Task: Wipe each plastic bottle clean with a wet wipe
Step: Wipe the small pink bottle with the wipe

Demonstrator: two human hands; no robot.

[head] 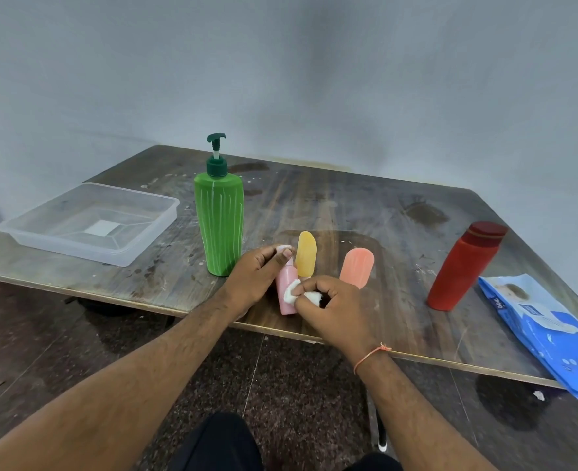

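Head view: small pink bottle point(287, 290) held at the near edge of the wooden surface point(366, 212), wipe on its side.
Left hand point(255, 278) curls round the bottle's top, thumb by the white cap; right hand point(335, 309) pinches a bunched white wet wipe point(296, 292) against the body, its grip closed on the wipe. Just behind stand a yellow bottle point(306, 253) and a peach bottle point(357, 267), partly hidden by the hands. Green pump bottle point(219, 219) close on the left; clear tray point(90, 223) further left. Red bottle point(464, 266) and blue wipes pack point(546, 334) well apart on the right.
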